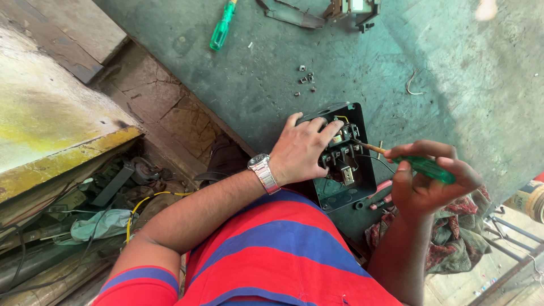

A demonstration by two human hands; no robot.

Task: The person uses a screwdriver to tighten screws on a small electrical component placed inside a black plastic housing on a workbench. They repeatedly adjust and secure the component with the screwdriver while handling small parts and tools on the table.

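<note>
My left hand (pixel 303 148), with a metal watch on its wrist, rests flat on a black electrical box (pixel 356 190) and holds its inner switch block steady. My right hand (pixel 426 184) grips a green-handled screwdriver (pixel 428 168). The screwdriver's shaft points left, with its tip at the terminals inside the box. The box lies near the edge of a green worktable (pixel 351 62), right in front of my red and blue striped shirt.
A second green screwdriver (pixel 221 26) lies at the table's far left. Small screws and nuts (pixel 306 78) are scattered behind the box, and metal parts (pixel 340 10) sit at the far edge. A patterned rag (pixel 453 238) hangs at the right. Scrap and wires fill the lower left.
</note>
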